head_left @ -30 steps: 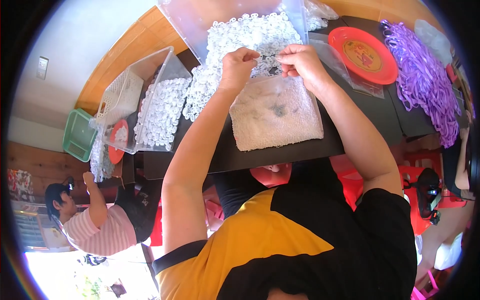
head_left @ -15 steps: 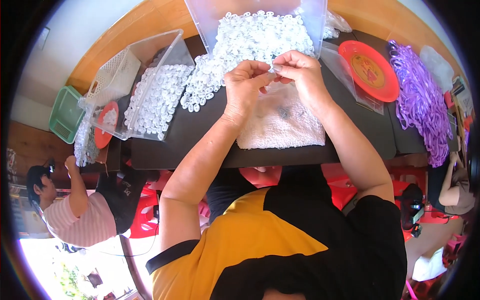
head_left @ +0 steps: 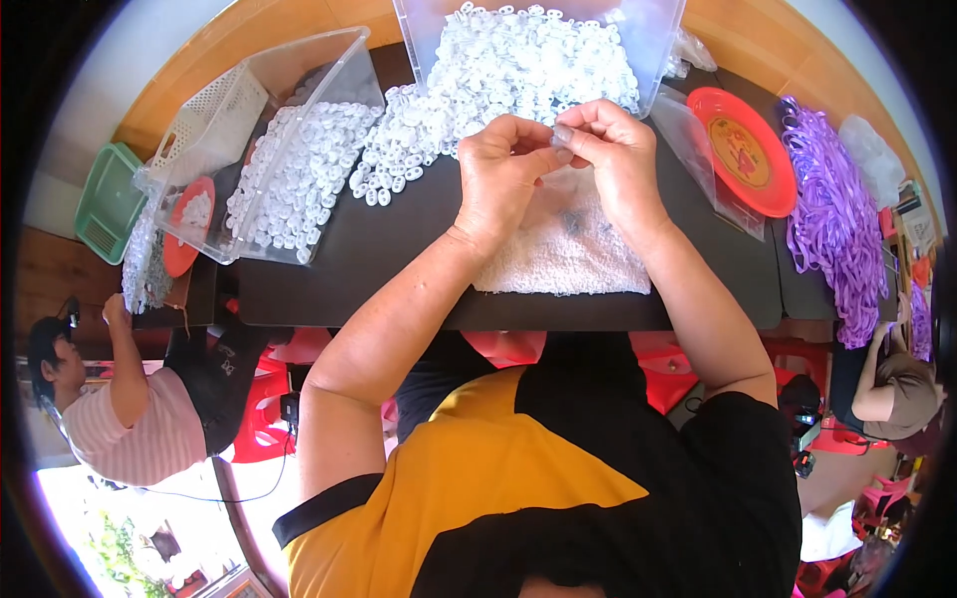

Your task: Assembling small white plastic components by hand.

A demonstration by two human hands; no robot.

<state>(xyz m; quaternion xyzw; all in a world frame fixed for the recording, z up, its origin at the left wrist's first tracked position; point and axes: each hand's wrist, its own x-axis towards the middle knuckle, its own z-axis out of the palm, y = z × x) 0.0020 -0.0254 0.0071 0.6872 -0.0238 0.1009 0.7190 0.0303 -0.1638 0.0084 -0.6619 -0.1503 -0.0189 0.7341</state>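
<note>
Both of my hands meet fingertip to fingertip above a folded white towel (head_left: 558, 274). My left hand (head_left: 503, 174) is closed, thumb against bent fingers. Thumb and forefinger of my right hand (head_left: 616, 159) pinch together right beside it. Whatever lies between the fingertips is too small and too covered to name. Just beyond the hands, a heap of small white oval plastic pieces with holes (head_left: 528, 65) spills out of a clear plastic bin (head_left: 658, 45) onto the dark table (head_left: 399, 234).
To the left, a clear box (head_left: 344, 65) holds more white pieces, with a white basket (head_left: 214, 115), green basket (head_left: 108, 204) and red plate (head_left: 189, 224) beyond. At right lie a red plate (head_left: 758, 149) and purple ribbons (head_left: 832, 219). People sit at both sides.
My view has shifted slightly, so the table's things sit a little differently in the picture. Both hands stay together in nearly the same pinching pose.
</note>
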